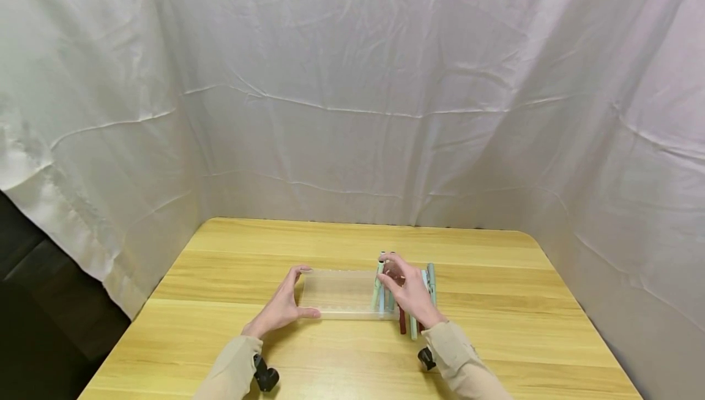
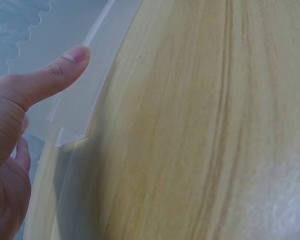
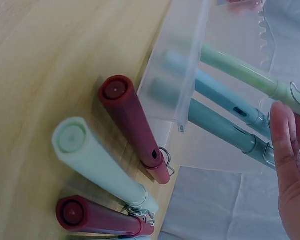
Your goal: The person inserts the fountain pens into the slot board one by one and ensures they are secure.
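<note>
A clear plastic pen holder with a scalloped edge lies across the table, and my left hand grips its left end, thumb on the front lip. At the other end, my right hand pinches a light green pen near its clip. That pen leans in the holder, its lower end behind the frosted front wall. Beside it in the holder rest a light blue pen and a teal pen. Just right of the holder lie a dark red pen and a pale green pen.
Another dark red pen lies beside the pale green one. A grey-green pen is farther right, past the right hand. The wooden table is bordered by hanging white cloth at the back and sides.
</note>
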Demonstrator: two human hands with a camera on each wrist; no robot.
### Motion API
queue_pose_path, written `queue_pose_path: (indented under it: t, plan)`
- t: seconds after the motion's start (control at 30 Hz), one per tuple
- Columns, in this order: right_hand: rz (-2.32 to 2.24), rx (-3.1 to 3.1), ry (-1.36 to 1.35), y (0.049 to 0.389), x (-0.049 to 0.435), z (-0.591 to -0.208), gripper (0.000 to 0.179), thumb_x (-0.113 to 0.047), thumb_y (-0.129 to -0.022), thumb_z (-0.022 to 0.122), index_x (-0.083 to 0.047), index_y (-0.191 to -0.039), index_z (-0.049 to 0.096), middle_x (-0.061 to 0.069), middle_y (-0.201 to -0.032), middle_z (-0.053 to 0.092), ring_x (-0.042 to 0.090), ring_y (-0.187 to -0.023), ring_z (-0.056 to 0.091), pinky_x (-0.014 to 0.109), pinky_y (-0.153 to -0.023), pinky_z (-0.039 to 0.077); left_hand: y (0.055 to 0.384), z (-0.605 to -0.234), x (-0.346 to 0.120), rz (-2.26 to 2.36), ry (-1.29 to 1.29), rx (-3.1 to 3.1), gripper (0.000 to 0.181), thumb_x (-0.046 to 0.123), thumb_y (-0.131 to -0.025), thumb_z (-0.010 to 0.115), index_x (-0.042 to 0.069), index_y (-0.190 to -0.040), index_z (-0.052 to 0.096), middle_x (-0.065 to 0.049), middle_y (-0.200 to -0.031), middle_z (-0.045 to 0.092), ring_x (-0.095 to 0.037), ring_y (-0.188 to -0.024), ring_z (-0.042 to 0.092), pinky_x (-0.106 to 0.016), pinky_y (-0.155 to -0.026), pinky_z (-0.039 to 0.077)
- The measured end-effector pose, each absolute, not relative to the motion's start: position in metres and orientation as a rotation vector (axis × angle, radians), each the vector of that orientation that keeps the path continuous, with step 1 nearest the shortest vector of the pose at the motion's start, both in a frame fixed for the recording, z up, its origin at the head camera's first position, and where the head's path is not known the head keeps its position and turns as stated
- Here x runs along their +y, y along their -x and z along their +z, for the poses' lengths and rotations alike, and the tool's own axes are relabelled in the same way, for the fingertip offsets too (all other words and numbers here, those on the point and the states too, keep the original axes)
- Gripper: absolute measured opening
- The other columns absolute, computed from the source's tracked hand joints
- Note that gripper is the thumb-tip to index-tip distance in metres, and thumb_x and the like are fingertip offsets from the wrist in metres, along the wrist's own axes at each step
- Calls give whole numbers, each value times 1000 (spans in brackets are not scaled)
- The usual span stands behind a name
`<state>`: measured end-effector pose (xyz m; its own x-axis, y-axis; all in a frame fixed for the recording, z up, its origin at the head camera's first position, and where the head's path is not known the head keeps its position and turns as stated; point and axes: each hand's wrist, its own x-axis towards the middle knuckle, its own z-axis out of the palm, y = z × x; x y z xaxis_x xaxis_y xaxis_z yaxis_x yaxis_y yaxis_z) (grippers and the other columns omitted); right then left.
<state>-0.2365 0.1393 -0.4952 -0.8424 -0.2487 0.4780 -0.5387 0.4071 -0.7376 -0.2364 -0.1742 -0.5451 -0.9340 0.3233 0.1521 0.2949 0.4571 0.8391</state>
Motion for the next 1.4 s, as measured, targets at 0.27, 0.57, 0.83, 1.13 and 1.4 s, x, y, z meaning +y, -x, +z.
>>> queue_pose_path:
  t: [0.27, 0.57, 0.83, 1.13, 1.4]
  plan:
    - [1226, -2401, -689, 241, 138, -500, 41, -7, -87, 76, -11, -126, 64, -1, -79, 62, -1, -58, 45, 15, -49, 42, 237, -547, -174, 1522, -553, 2656, 101, 24, -67, 93, 10, -147, 34, -21, -158, 33, -48, -151, 24, -65, -125, 19]
    - [1102, -2518, -621, 245, 136, -502, 56, -16, -84, 81, -11, -136, 59, -11, -60, 50, -4, -51, 40, 15, -53, 43, 237, -546, -174, 1510, -555, 2664, 101, 24, -68, 93, 8, -148, 34, -23, -158, 33, -49, -151, 24, -66, -124, 20]
    - [1063, -2645, -582, 247, 135, -501, 58, -22, -92, 74, -15, -145, 53, -10, -54, 47, -2, -42, 33, 14, -41, 29, 236, -545, -174, 1513, -553, 2665, 101, 23, -67, 93, 8, -148, 34, -23, -158, 33, -49, -150, 25, -65, -125, 20]
    - [1044, -2656, -594, 248, 133, -499, 58, -22, -93, 73, -13, -146, 52, -10, -51, 44, 0, -40, 31, 15, -40, 26, 237, -547, -173, 1523, -562, 2669, 100, 23, -67, 93, 8, -147, 35, -22, -157, 34, -50, -150, 26, -65, -124, 20]
    - [1073, -2667, -599, 247, 133, -498, 60, -22, -93, 72, -13, -149, 49, -11, -50, 43, -1, -41, 31, 15, -42, 29, 236, -546, -173, 1523, -562, 2669, 100, 22, -67, 94, 7, -147, 35, -23, -157, 35, -50, -150, 26, -66, -124, 21]
